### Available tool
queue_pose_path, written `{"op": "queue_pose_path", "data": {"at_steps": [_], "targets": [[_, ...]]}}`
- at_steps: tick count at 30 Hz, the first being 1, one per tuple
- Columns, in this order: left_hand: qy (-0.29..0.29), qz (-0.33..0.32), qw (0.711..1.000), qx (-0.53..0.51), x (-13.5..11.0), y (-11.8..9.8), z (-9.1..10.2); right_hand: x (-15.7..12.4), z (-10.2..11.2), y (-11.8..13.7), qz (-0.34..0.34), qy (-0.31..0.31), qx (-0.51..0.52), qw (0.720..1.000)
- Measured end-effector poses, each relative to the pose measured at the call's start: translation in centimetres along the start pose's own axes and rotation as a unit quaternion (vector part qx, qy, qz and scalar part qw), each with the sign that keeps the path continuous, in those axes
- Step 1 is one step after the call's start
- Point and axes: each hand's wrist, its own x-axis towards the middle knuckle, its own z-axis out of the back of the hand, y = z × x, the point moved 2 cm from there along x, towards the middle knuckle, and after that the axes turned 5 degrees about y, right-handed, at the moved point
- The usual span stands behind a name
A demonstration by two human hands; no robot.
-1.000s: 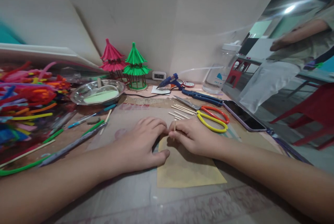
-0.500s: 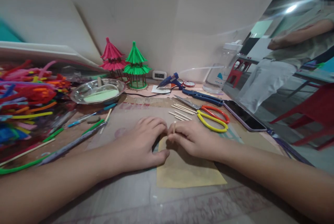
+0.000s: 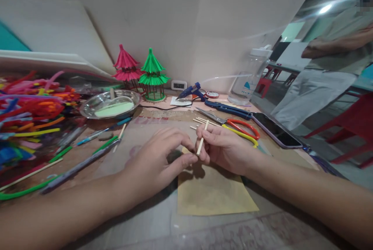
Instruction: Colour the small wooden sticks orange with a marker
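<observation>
My right hand [image 3: 224, 147] pinches a short wooden stick [image 3: 202, 138] and holds it tilted a little above the table. My left hand [image 3: 159, 160] is raised beside it, fingers curled, thumb and fingertips close to the stick's lower end; whether they touch it I cannot tell. Both hands hover over a tan paper sheet [image 3: 214, 195] lying on the cardboard-covered table. More short sticks [image 3: 201, 121] lie just behind the hands, next to red and yellow scissors [image 3: 240, 127].
A pile of coloured pipe cleaners [image 3: 29, 114] fills the left. Behind are a metal dish [image 3: 109, 104], pink [image 3: 126, 67] and green [image 3: 152, 73] paper pagodas, a blue glue gun [image 3: 190, 91], a plastic jar [image 3: 247, 81] and a phone [image 3: 276, 133]. Another person [image 3: 326, 67] stands at right.
Both hands have lifted off the tan paper. My right hand has raised the stick, which now shows longer and tilted, and my left hand's fingers have curled up off the table.
</observation>
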Motion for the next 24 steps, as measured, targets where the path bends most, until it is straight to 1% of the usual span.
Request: {"op": "queue_pose_path", "data": {"at_steps": [4,10,15,19,24], "targets": [[-0.015,-0.001,1.000,-0.007,-0.12,-0.69,0.10,-0.19,-0.49,-0.18,0.009,0.007,0.014,1.000],[-0.016,-0.021,1.000,0.007,-0.22,-0.67,0.04,-0.22,-0.41,-0.52,0.032,0.000,0.001,0.999],[-0.015,-0.037,0.999,0.006,-0.13,-0.82,0.14,-0.18,-0.33,-0.77,0.033,-0.008,-0.013,0.999],[-0.006,-0.042,0.999,0.007,-0.11,-0.86,0.11,-0.28,-0.28,-0.71,0.054,-0.031,-0.036,0.997],[-0.011,-0.013,1.000,0.026,-0.18,-0.40,0.08,-0.67,-0.49,-0.28,0.108,-0.093,-0.116,0.983]]}}
